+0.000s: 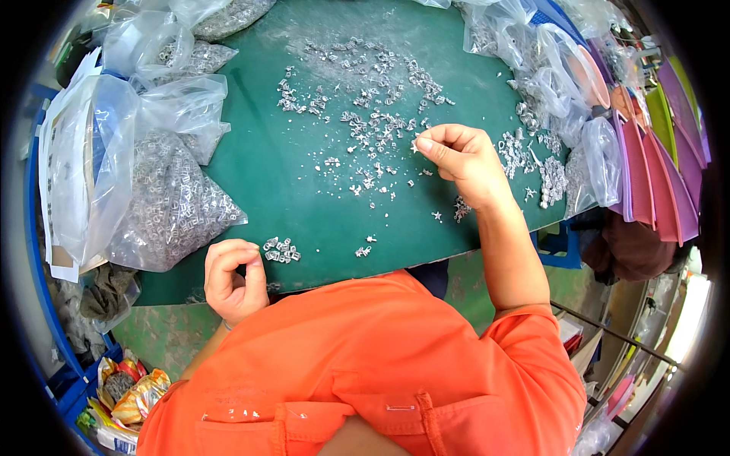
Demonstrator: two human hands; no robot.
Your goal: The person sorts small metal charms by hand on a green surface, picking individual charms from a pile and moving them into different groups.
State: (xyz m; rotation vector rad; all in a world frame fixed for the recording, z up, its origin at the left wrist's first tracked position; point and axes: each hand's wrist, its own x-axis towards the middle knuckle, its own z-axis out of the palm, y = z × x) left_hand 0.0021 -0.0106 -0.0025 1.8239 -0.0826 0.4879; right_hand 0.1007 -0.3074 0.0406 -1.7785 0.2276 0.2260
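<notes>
My right hand (465, 161) reaches over the green tabletop (304, 205), thumb and forefinger pinching a small silvery star-shaped piece (415, 144). Beneath and left of it lie scattered small grey metal pieces (376, 128), many letter-like or ring-like. Near the front edge, my left hand (237, 281) rests with fingers curled in; whether anything is inside is hidden. Just right of that hand sits a small pile of letter-like pieces (282, 251). A smaller cluster of pieces (366, 248) and a loose star (437, 216) lie between my arms.
Clear plastic bags full of small pieces (171, 201) line the left side. More bags (547, 76) and heaps of pieces (553, 181) occupy the right. Beyond them stand pink and purple bins (658, 163). A blue crate (72, 395) holds colourful packets at lower left.
</notes>
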